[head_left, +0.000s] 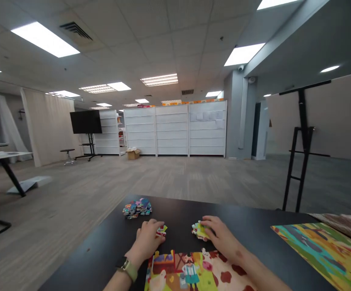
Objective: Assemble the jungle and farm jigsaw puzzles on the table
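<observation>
My left hand (147, 237), with a watch on its wrist, curls its fingers around a small stack of puzzle pieces (162, 230) on the black table. Most of that stack is hidden by the hand. Across from it, my right hand (219, 233) grips the right side of another stack of puzzle pieces (197, 230), mostly yellow-green and white. Between my forearms, at the near edge, lies a colourful farm picture (190, 271) showing a spotted cow, a figure in an apron and a white bird; its lower part is cut off by the frame.
A heap of blue puzzle pieces (137, 207) sits at the table's far left corner. On the right lies a bright picture board (330, 254) beside some patterned fabric (345, 226). A black stand (299, 161) rises behind the black table (102, 250). White shelves line the far wall.
</observation>
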{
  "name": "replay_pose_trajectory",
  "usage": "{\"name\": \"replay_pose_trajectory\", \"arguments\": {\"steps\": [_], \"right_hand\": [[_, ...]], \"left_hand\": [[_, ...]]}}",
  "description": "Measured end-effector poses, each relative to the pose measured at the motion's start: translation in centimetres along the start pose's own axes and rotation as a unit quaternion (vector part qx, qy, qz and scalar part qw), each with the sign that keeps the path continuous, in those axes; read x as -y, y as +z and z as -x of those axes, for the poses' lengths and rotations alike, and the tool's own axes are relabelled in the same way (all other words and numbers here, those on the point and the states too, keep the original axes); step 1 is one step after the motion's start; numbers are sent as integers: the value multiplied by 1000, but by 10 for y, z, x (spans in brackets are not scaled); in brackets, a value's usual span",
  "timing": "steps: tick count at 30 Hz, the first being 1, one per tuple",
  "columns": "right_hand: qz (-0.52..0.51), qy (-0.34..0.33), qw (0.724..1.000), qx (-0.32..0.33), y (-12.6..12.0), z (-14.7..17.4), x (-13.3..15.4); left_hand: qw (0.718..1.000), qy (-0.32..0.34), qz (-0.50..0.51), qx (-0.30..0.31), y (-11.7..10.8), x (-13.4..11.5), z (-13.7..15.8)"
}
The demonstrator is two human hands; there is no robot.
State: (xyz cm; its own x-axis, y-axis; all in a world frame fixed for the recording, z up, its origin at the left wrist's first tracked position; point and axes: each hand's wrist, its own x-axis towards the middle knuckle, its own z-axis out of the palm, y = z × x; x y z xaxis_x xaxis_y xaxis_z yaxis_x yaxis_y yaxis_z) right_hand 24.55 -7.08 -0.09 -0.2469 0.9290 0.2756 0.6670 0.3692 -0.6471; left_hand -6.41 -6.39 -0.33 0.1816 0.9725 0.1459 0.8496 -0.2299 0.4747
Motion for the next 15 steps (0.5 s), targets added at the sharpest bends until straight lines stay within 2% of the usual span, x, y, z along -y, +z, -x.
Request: {"name": "replay_pose_trajectory", "arguments": {"steps": [3, 6, 11, 15], "right_hand": [[27, -4, 1000, -9, 4, 1, 5], [59, 1, 998, -19, -14, 2, 9], [117, 39, 989, 84, -63, 21, 3], [142, 79, 974, 155, -81, 44, -8]], "left_hand": [[1000, 12, 6, 15, 0, -4, 0], [997, 56, 30, 35, 2, -12, -7], [991, 116, 65, 32, 12, -30, -13], [990, 123, 70, 21, -3, -34, 14]]}}
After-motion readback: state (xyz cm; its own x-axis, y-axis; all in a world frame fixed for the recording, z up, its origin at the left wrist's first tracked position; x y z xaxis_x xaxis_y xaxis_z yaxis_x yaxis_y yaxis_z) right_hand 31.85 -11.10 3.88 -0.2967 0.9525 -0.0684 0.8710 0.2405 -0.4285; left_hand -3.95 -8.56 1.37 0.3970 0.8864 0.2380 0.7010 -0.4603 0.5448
